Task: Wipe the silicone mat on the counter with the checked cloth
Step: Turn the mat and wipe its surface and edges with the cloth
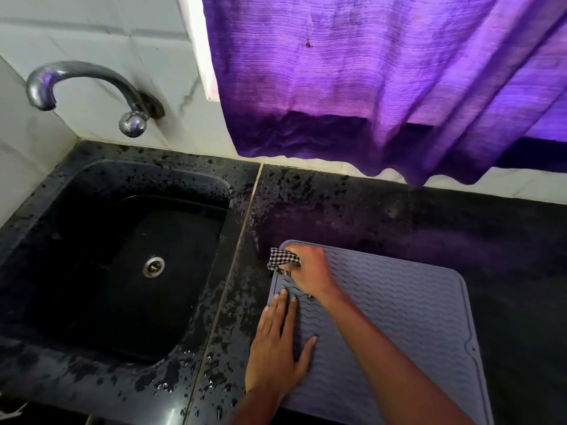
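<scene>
A grey-lilac silicone mat (408,317) with wavy ridges lies flat on the black counter, right of the sink. My right hand (310,271) grips a bunched black-and-white checked cloth (280,259) and presses it on the mat's far left corner. Part of the cloth is hidden under my fingers. My left hand (280,348) lies flat on the mat's left edge, fingers straight and spread, holding the mat down.
A black sink (92,228) with a metal drain sits to the left under a curved chrome tap (92,90). Water drops cover the counter (224,357) between sink and mat. A purple curtain (383,81) hangs over the back wall above the counter.
</scene>
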Available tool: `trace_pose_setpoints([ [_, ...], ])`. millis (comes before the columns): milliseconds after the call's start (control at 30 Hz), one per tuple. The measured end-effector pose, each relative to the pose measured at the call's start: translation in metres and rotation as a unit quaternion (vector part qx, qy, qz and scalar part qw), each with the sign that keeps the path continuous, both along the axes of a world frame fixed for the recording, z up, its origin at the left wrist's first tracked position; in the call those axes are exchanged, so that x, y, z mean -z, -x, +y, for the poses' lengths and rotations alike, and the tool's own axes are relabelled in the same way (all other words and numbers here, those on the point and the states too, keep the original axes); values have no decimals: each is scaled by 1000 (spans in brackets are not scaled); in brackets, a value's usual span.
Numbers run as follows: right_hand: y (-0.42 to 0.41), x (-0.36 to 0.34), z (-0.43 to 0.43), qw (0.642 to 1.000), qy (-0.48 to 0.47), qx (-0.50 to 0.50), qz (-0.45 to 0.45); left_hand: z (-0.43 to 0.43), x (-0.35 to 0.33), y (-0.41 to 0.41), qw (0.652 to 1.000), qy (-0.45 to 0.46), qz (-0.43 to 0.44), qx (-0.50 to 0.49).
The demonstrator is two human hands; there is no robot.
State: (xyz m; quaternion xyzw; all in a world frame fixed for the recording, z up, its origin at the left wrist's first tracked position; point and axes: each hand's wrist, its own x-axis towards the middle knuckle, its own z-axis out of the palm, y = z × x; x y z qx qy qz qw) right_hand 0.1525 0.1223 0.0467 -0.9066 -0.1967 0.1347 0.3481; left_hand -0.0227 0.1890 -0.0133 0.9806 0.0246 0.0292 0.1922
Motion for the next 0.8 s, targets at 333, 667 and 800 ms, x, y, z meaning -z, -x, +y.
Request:
trace_pose_setpoints([
  [333, 55, 21, -45, 984, 136, 38, -113, -1, 5, -19, 999, -13, -31, -31],
  [667, 54, 6, -138, 976, 174, 59, -117, 0, 9, -19, 998, -15, -36, -44],
  [800, 52, 1, -188, 972, 196, 78, -107, 0, 11, -18, 998, -16, -34, -45],
])
